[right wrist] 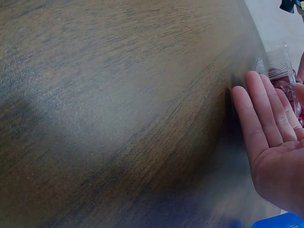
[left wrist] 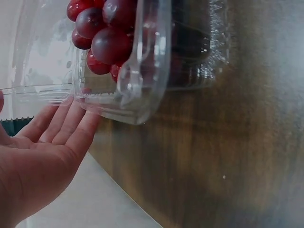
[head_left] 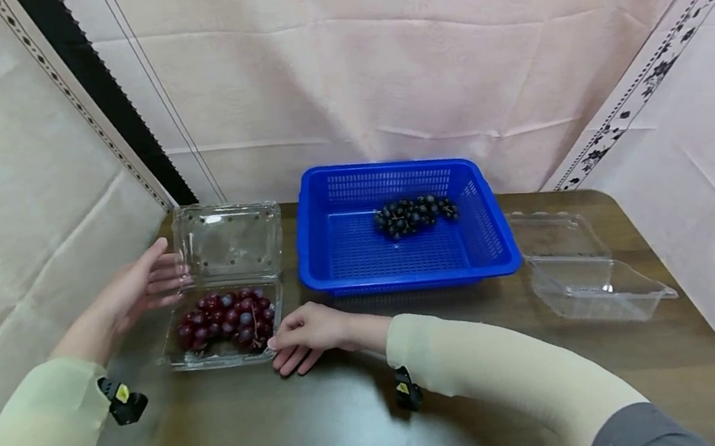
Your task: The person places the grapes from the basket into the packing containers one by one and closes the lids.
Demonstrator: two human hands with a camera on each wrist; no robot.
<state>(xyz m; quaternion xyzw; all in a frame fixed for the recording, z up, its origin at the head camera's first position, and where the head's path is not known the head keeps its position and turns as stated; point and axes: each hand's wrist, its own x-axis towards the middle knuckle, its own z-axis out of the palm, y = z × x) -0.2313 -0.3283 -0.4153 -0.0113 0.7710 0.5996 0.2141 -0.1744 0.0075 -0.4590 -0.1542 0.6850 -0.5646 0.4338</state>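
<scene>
A clear plastic clamshell box (head_left: 226, 361) stands at the left of the table with its lid (head_left: 232, 245) raised at the back. Inside lies a bunch of red grapes (head_left: 226, 320). My left hand (head_left: 148, 285) is at the box's left side, fingers extended with the fingertips right at the hinge side; in the left wrist view its palm (left wrist: 47, 161) faces up beside the wall. At the front right corner is my right hand (head_left: 310, 335), thumb and forefinger right at the rim. In the right wrist view its fingers (right wrist: 263, 109) are nearly straight.
A blue plastic basket (head_left: 408, 281) with a bunch of dark grapes (head_left: 412, 215) stands at the back centre. To its right is a second clear clamshell box (head_left: 597, 291), lid open. White cloth (head_left: 374, 58) hangs along the table's back and sides.
</scene>
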